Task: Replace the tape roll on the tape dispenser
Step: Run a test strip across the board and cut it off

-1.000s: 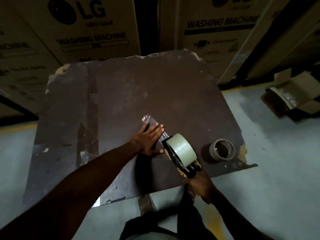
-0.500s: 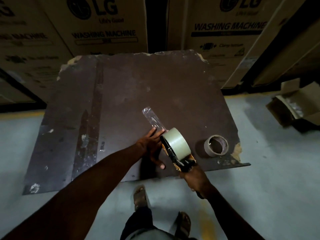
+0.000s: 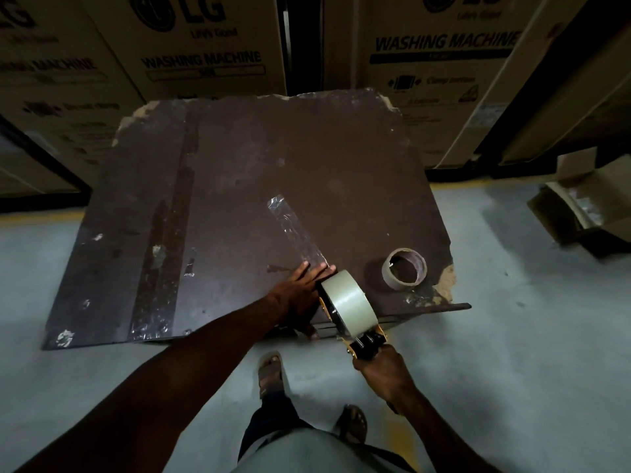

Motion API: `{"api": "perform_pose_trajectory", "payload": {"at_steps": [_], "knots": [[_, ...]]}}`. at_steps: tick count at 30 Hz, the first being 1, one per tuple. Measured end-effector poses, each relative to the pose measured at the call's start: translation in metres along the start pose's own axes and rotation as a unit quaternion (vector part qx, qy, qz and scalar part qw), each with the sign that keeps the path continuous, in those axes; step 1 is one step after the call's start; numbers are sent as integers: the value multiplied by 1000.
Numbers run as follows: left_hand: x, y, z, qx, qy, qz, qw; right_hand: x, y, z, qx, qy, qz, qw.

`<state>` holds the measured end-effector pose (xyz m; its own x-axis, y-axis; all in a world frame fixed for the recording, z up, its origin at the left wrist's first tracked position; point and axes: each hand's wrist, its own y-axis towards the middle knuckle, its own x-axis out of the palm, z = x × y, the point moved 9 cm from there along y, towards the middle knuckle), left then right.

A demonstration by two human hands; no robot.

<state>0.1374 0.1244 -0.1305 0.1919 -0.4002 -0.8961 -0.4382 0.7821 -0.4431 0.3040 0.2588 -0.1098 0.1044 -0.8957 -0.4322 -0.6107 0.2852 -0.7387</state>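
Now the right hand (image 3: 382, 368) is gripping the tape dispenser (image 3: 351, 310); just beside it, the flat, open left hand (image 3: 300, 295) is pinning the tape strip (image 3: 295, 232), best kept taut.

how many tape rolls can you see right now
2. A full roll sits on the dispenser held by the right hand; a nearly spent roll lies on the board near its right corner. None seems hidden.

On the board (image 3: 239, 165), the empty core (image 3: 404, 268) lies right of the tape dispenser (image 3: 348, 307), boxes (image 3: 205, 46) behind.
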Motion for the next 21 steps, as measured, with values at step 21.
{"api": "perform_pose_trajectory", "payload": {"at_steps": [21], "knots": [[-2, -10, 18, -65, -11, 11, 998, 7, -38, 37, 16, 12, 10, 1000]]}}
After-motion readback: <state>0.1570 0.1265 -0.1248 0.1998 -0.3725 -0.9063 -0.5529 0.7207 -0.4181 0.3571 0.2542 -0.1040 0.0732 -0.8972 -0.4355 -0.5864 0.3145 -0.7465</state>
